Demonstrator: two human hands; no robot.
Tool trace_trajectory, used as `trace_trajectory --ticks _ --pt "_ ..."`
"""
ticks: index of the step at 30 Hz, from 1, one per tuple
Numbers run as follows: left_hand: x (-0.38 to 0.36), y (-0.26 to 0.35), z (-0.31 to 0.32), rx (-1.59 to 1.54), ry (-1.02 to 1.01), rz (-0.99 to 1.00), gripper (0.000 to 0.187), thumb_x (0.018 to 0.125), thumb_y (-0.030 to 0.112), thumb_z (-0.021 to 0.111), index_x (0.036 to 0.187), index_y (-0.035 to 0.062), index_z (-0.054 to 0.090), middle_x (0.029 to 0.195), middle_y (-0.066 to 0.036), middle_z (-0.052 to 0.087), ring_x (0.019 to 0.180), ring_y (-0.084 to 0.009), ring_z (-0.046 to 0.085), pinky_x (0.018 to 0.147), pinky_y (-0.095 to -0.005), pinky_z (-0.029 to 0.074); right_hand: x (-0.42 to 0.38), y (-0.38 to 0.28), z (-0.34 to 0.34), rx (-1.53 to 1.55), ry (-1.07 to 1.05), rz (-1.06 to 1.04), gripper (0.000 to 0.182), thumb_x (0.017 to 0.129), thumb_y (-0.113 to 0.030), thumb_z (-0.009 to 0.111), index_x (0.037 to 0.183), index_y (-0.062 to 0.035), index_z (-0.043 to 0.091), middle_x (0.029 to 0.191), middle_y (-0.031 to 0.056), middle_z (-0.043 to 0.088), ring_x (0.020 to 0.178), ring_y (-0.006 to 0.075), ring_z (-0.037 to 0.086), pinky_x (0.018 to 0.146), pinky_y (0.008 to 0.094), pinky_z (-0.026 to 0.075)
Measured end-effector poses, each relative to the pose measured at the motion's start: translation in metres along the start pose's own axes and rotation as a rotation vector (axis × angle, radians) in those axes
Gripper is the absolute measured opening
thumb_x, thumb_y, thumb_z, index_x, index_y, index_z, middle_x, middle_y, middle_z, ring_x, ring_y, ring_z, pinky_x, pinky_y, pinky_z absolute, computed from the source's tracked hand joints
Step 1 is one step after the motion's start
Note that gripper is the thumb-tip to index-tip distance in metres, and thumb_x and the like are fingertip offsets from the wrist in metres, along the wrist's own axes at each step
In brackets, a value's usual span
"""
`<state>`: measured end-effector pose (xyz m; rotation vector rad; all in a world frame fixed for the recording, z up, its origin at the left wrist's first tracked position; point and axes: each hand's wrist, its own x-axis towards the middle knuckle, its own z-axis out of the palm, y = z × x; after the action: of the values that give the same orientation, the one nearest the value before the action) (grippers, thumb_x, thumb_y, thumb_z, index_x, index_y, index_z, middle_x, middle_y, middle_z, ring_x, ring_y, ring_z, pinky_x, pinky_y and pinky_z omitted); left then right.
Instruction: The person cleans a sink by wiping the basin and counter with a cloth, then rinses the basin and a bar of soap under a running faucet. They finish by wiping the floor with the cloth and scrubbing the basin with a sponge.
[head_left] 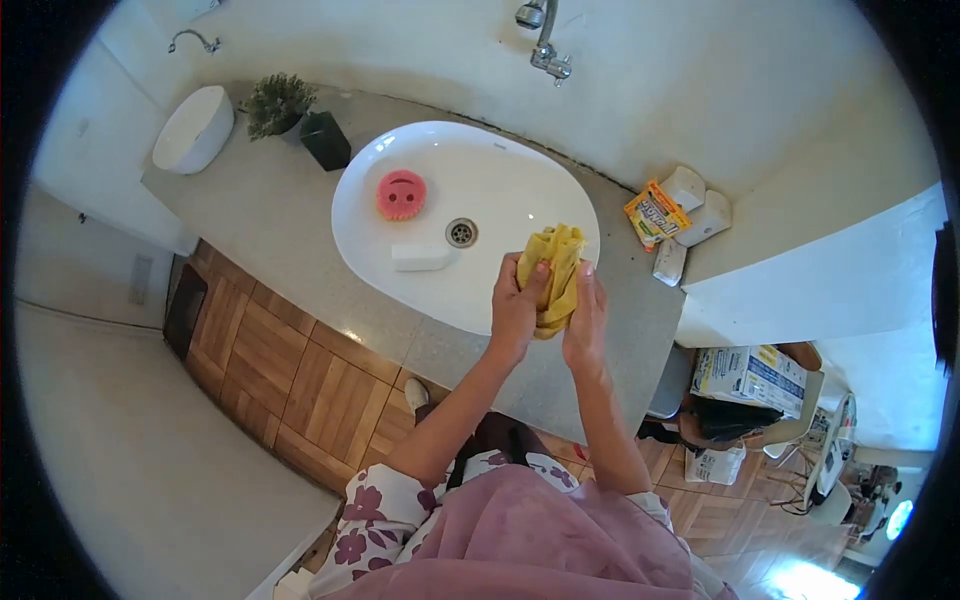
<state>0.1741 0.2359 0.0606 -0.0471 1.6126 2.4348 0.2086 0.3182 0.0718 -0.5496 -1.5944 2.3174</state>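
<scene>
A bunched yellow cloth [552, 272] is squeezed between my two hands, above the right front part of the white sink [375, 262]. My left hand [514, 308] closes on the cloth's left side, thumb across its front. On the other side my right hand [585, 315] presses against it with fingers wrapped behind. Inside the basin, a round pink sponge [401, 194] with a face cut into it lies at the left. A white rectangular block [420, 258] rests near the front, beside the metal drain [461, 233].
The grey counter [280, 235] surrounds the sink. At its left stand a dark green container [325, 140], a potted plant [279, 104] and a second white basin [194, 130]. An orange-yellow packet [657, 214] and white rolls [706, 216] sit at the right. A wall tap [548, 60] projects above.
</scene>
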Motion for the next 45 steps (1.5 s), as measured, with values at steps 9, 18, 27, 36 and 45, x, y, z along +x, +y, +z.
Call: trace_trajectory --ticks 9,18,27,36,45 --pt "-0.006 0.016 -0.038 -0.059 0.075 -0.002 0.045 0.102 0.045 0.035 0.107 0.0042 0.053 0.099 -0.004 0.057 0.091 -0.0108 0.052 0.083 -0.0284 0.044 -0.014 0.018 0.037 -0.384 0.000 -0.198 0.031 0.095 -0.015 0.055 0.123 -0.0008 0.053 0.109 0.0048 0.057 0.102 0.0118 0.052 0.092 0.0267 0.041" --pt "-0.098 0.017 -0.129 0.151 0.050 0.025 0.077 0.096 0.063 0.020 0.146 0.0044 0.028 0.154 -0.017 0.015 0.144 -0.0267 0.014 0.115 -0.0406 0.014 -0.103 0.045 0.069 -0.439 -0.176 -0.108 0.044 0.088 -0.018 0.065 0.125 -0.0005 0.047 0.113 0.0141 0.058 0.103 0.0216 0.057 0.089 0.0341 0.046" --pt "-0.184 -0.038 -0.349 0.135 0.276 -0.237 0.064 0.099 0.054 0.032 0.131 0.0007 0.048 0.132 -0.012 0.052 0.122 -0.0225 0.049 0.101 -0.0351 0.037 -0.184 0.184 0.117 -0.339 -0.467 0.288 0.048 0.086 -0.015 0.069 0.126 -0.0011 0.047 0.110 0.0106 0.060 0.100 0.0165 0.058 0.086 0.0311 0.048" --pt "-0.184 -0.150 -0.556 0.120 0.660 -0.369 0.069 0.094 0.063 0.035 0.127 0.0047 0.053 0.122 -0.011 0.059 0.113 -0.0233 0.055 0.099 -0.0385 0.038 -0.128 0.510 0.096 -0.104 -0.124 1.053 0.038 0.083 -0.016 0.063 0.118 -0.0054 0.052 0.104 0.0088 0.060 0.093 0.0230 0.061 0.080 0.0354 0.052" --pt "-0.112 -0.266 -0.728 -0.092 0.996 -0.044 0.069 0.096 0.059 0.038 0.131 0.0004 0.048 0.126 -0.014 0.055 0.114 -0.0243 0.054 0.098 -0.0372 0.040 -0.021 0.744 0.075 -0.354 -0.292 0.947 0.049 0.079 -0.023 0.064 0.122 -0.0042 0.049 0.113 0.0117 0.057 0.099 0.0285 0.059 0.085 0.0378 0.050"
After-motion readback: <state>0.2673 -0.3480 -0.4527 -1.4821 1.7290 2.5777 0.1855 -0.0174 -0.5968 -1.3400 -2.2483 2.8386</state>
